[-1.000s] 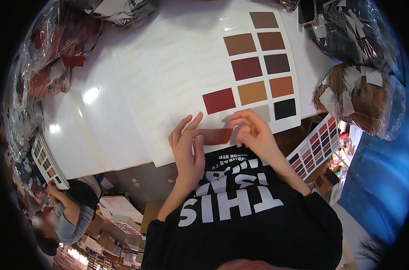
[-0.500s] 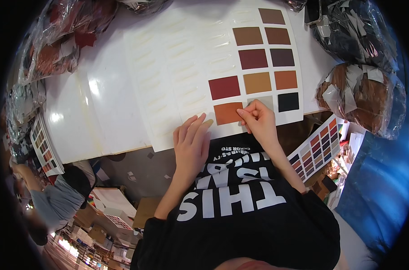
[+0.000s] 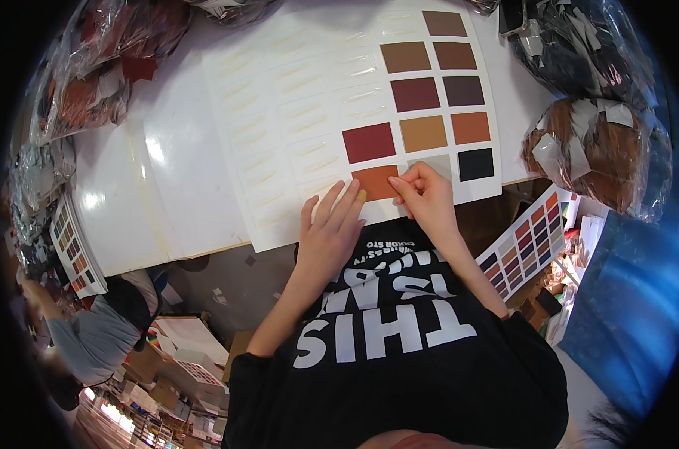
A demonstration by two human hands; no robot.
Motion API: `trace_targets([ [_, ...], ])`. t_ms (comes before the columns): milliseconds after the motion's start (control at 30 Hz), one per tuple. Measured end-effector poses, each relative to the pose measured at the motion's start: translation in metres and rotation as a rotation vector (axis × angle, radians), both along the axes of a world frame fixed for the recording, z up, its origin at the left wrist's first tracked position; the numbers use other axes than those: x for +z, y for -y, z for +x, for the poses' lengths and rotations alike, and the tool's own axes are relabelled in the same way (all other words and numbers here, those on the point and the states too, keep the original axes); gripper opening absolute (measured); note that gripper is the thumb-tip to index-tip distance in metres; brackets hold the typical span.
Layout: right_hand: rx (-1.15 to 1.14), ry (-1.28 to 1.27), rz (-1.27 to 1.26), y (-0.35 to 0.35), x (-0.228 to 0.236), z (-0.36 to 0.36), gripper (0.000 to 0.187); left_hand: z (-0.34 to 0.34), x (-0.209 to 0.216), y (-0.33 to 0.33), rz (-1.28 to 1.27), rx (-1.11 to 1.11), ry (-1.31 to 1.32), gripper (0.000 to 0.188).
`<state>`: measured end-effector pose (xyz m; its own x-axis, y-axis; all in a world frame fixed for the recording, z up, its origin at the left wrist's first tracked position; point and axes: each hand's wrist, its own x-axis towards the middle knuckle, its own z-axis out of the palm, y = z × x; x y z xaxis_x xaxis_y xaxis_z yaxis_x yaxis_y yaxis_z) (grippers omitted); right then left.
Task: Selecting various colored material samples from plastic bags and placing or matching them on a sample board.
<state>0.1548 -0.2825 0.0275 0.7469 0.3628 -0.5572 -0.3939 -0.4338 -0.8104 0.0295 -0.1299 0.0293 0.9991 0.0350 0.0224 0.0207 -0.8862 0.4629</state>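
On a large white card [image 3: 309, 213] an orange swatch [image 3: 372, 182] lies in the bottom row, with a dark red swatch [image 3: 369, 143] just above it. My right hand [image 3: 428, 196] has thumb and forefinger pinched at the orange swatch's right edge, partly covering a light grey swatch [image 3: 438, 165] beside it. My left hand [image 3: 330, 228] is open, its fingers stretched out at the swatch's lower left, one fingertip with something yellowish on it close to the swatch edge. Further left, the card's outlined spaces carry wavy, shiny streaks that look like glue.
Clear plastic bags of dark pieces [image 3: 579, 52] and brown pieces [image 3: 579, 146] stand right; a bag of reddish pieces [image 3: 100, 82] stands left. A stack of swatch cards [image 3: 74, 247] sits at the table's left end. Another swatch card [image 3: 525, 243] leans below right. A person [image 3: 100, 329] works at far left.
My left hand has moved right and up, its fingertips now at the orange swatch. My right hand keeps its pinch at the swatch's right edge. The view has shifted slightly.
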Motion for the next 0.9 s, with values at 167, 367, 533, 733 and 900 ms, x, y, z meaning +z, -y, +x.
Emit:
trace_targets([
  [167,0.143,0.214,-0.192,-0.004,0.001,0.004,0.028,0.004,0.006,0.003,0.083,0.011,-0.031,0.045],
  [367,0.421,0.549,-0.609,-0.009,0.021,0.024,0.046,0.008,0.009,-0.001,0.068,0.003,-0.053,0.043],
  [533,0.408,0.518,-0.463,-0.004,0.034,0.041,0.042,0.03,0.03,-0.041,-0.048,-0.011,-0.008,0.041],
  [733,0.354,0.719,-0.181,-0.021,0.05,0.073,0.029,0.128,0.102,-0.156,0.169,0.161,0.482,0.039],
  [900,0.508,0.739,-0.029,-0.056,0.06,0.082,0.023,0.237,0.172,-0.256,-0.051,0.224,0.813,0.022],
])
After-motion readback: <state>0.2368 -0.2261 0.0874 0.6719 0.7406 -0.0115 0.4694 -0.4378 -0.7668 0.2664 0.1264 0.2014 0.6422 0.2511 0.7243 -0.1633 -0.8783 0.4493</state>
